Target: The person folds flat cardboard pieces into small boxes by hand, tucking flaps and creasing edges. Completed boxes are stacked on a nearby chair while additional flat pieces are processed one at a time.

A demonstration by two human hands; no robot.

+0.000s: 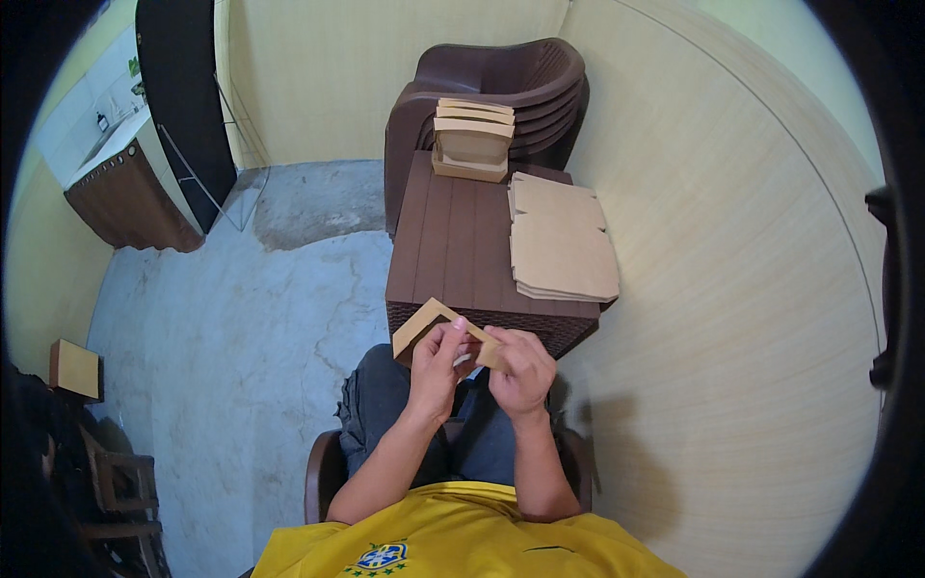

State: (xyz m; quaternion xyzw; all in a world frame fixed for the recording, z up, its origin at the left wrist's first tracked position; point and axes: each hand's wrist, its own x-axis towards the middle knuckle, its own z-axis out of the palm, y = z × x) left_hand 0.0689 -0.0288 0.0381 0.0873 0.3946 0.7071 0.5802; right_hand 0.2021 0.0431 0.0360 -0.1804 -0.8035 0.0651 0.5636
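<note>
Between my two hands is a partly folded cardboard box (416,328), brown, held above my lap at the near edge of the brown table. My left hand (442,358) grips its middle edge, thumb on top. On the right end of the same cardboard my right hand (518,368) is closed, its fingers pinching a small flap. A stack of flat cardboard blanks (564,236) lies on the table's right side. Several folded cardboard boxes (472,144) stand nested together at the table's far end.
The brown slatted table (438,231) stands before my knees. Stacked brown plastic chairs (501,72) rise behind it, and a pale wall (732,289) runs along the right. At the left are a cardboard box (75,369), a wooden chair (125,482) and a curtained sink counter (130,197).
</note>
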